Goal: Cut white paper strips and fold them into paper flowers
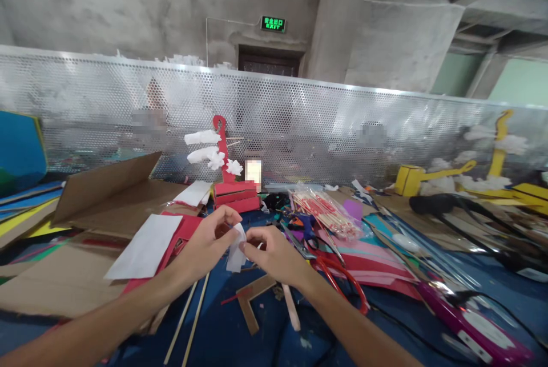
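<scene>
My left hand (208, 242) and my right hand (274, 251) meet at the middle of the view. Both pinch a small piece of white paper (236, 251) between their fingertips. Just beyond them stands a red paper model (231, 184) with white paper tufts on an upright red stem. A white sheet (144, 246) lies on red card to the left of my left hand. Red-handled scissors (338, 273) rest right of my right hand.
Flat cardboard (111, 196) covers the left side. A bag of thin sticks (326, 211) and coloured paper lie at centre right, a pink glue gun (471, 324) at lower right. A perforated metal screen (299, 121) runs along the back. Yellow paper models (492, 167) stand far right.
</scene>
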Demonstrator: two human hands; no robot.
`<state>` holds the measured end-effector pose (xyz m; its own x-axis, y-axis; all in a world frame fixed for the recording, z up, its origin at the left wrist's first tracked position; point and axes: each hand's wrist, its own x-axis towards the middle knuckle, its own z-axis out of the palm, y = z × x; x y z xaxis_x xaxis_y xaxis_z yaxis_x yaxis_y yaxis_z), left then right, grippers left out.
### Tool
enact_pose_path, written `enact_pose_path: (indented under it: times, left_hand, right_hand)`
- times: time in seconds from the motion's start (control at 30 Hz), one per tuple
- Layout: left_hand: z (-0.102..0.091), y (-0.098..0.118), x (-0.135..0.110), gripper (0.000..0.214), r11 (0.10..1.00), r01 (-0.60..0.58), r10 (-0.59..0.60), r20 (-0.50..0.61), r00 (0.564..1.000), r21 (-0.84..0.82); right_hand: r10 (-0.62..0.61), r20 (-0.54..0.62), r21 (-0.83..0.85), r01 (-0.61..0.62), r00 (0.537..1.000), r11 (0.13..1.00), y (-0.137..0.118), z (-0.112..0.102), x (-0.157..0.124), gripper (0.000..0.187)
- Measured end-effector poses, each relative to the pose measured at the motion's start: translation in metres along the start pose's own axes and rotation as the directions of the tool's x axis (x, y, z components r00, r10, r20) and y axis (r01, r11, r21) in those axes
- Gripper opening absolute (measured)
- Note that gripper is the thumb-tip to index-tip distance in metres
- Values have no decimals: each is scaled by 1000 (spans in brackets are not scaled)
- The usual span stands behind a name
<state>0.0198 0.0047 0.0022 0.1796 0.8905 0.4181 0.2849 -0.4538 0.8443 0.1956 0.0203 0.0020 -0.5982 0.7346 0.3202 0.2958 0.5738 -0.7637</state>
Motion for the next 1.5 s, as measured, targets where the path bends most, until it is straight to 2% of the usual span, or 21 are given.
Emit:
enact_pose_path:
  times: [0.2, 0.57, 0.8, 0.93, 1.07, 1.3, 1.5]
  left_hand:
    - [-4, 1, -1, 21, 995, -58, 51, 87, 995, 86]
    - [-6, 1, 0, 17, 985, -62, 29, 202, 979, 159]
    - [-5, -1, 0, 16, 983, -35, 2, 181, 983, 179]
    - [-5, -2, 0, 18, 980, -13, -20, 163, 986, 196]
    - [-5, -5, 0, 17, 984, -2, -25, 148, 989, 180]
    - [-8, -8, 3, 14, 985, -36, 23, 81, 996, 167]
    - [-8, -7, 4, 22, 985, -31, 13, 107, 994, 170]
  right_hand:
    - [-11, 15, -93, 12, 1000, 996, -1, -4, -1, 18]
    - [-9, 48, -205, 19, 999, 979, 6, -6, -2, 21]
    - [-4, 73, -245, 22, 997, 969, 7, -10, -1, 24]
    - [-1, 73, -216, 17, 997, 976, 4, -10, -2, 20]
    - [5, 4, -128, -5, 1000, 992, 2, -4, -1, 14]
    - [20, -50, 47, -18, 999, 999, 4, -8, 2, 21]
    - [27, -66, 21, -25, 997, 999, 8, -11, 2, 23]
